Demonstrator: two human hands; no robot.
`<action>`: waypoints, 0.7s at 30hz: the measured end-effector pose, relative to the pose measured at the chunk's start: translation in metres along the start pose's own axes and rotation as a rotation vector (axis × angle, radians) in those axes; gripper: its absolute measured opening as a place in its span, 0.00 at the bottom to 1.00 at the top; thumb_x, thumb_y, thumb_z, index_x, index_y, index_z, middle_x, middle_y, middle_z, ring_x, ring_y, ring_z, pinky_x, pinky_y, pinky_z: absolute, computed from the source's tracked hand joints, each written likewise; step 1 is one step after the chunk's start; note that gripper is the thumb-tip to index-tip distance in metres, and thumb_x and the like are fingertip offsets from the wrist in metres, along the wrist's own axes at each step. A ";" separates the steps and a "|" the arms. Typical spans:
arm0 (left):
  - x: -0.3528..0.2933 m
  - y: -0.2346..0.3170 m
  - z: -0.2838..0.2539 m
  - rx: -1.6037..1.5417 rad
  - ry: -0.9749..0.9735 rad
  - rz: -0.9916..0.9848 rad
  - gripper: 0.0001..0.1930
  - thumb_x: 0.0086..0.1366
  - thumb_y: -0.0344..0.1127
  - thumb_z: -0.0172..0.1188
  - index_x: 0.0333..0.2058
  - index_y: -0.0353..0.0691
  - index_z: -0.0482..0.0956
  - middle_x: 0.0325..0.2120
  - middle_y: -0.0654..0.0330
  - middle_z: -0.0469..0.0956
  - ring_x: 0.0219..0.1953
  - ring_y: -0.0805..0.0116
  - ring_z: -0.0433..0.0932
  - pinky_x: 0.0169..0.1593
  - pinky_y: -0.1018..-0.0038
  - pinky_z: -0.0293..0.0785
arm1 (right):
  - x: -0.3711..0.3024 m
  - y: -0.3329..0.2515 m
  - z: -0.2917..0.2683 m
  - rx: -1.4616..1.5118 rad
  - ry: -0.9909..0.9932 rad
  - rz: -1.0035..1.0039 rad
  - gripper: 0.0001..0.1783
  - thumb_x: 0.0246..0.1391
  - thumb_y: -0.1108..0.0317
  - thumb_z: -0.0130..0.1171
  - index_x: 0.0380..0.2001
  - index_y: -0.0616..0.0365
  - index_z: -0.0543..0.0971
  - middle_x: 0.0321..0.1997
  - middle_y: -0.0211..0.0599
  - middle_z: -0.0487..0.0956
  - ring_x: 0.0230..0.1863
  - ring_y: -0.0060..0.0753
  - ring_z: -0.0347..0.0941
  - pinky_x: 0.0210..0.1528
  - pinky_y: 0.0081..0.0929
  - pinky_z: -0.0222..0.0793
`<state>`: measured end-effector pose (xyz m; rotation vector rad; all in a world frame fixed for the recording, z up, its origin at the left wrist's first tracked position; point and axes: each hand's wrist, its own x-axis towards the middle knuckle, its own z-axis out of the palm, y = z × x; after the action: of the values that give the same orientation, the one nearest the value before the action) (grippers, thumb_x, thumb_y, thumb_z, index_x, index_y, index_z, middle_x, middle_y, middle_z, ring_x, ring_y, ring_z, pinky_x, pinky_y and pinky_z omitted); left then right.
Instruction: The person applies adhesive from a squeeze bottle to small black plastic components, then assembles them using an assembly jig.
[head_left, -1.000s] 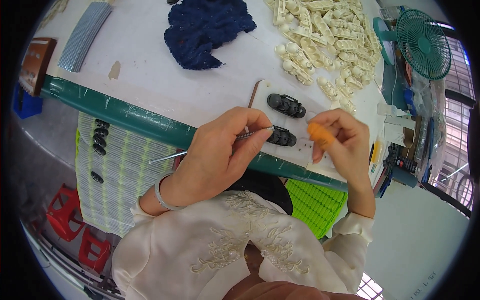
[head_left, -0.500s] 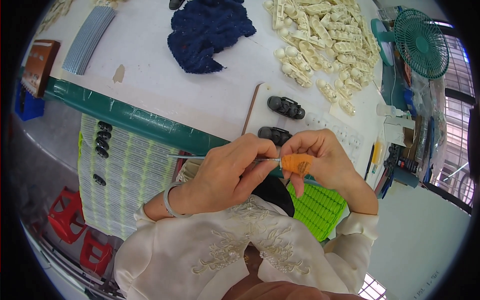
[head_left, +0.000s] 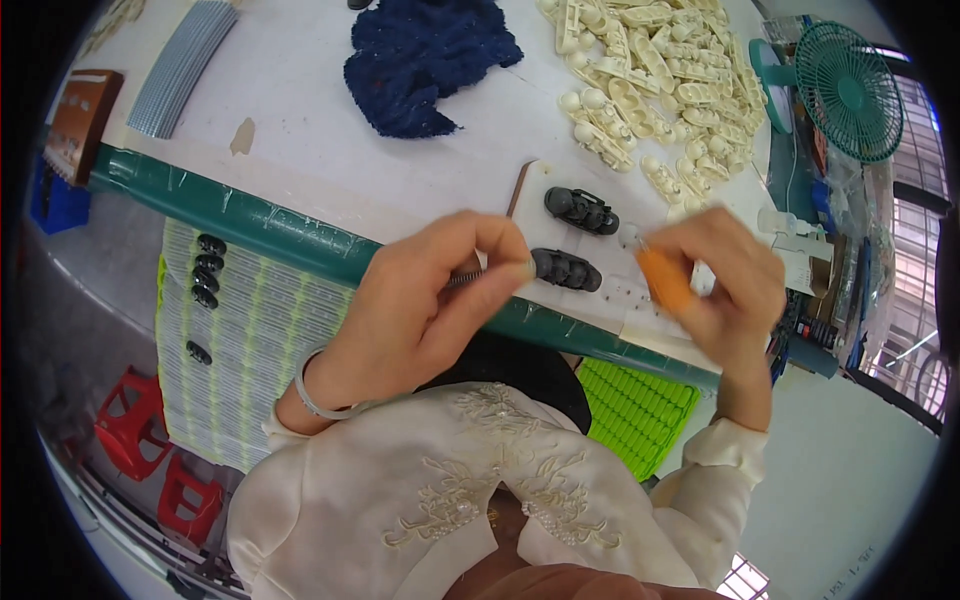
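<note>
My left hand is closed, thumb against forefinger, around a thin coiled metal spring; the fingers cover much of it. Over the board at the right, my right hand grips an orange-wrapped handle, both smeared by motion. From the handle's upper end a short thin tip seems to stick out, too blurred to make out. Between the hands, two black moulded parts with rounded bumps, an upper one and a lower one, lie on a white board. The lower part is close to my left fingertips.
A heap of cream moulded parts covers the far right of the table. A dark blue cloth lies at the back, a grey ribbed strip at the far left. Small black pieces rest on a striped mat. A green fan stands right.
My hands have come apart: the right has swung right and up with the orange handle, leaving the left with the spring. My left hand has risen slightly, uncovering the lower black part.
</note>
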<state>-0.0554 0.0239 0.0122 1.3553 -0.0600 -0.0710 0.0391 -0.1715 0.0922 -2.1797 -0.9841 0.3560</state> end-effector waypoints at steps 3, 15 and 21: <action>0.013 -0.002 0.007 0.310 0.111 0.136 0.05 0.57 0.21 0.54 0.33 0.34 0.71 0.33 0.63 0.71 0.20 0.83 0.60 0.25 0.87 0.59 | 0.017 0.018 -0.003 -0.290 -0.045 -0.130 0.07 0.41 0.75 0.62 0.28 0.61 0.76 0.27 0.34 0.73 0.24 0.29 0.71 0.23 0.22 0.67; 0.022 -0.015 0.020 0.476 0.055 0.160 0.06 0.56 0.23 0.55 0.32 0.34 0.70 0.47 0.51 0.70 0.20 0.72 0.70 0.26 0.79 0.67 | 0.045 0.043 -0.002 -0.521 -0.287 -0.500 0.12 0.36 0.73 0.54 0.30 0.61 0.75 0.35 0.34 0.72 0.39 0.36 0.70 0.42 0.28 0.65; 0.024 -0.013 0.019 0.472 0.056 0.142 0.05 0.56 0.23 0.56 0.32 0.34 0.70 0.46 0.51 0.70 0.19 0.73 0.69 0.26 0.80 0.66 | 0.046 0.042 -0.004 -0.532 -0.315 -0.508 0.14 0.36 0.74 0.53 0.32 0.61 0.75 0.35 0.35 0.73 0.38 0.36 0.70 0.42 0.28 0.65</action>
<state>-0.0338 0.0002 0.0041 1.8188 -0.1316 0.1074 0.0948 -0.1589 0.0674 -2.2478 -1.9377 0.2094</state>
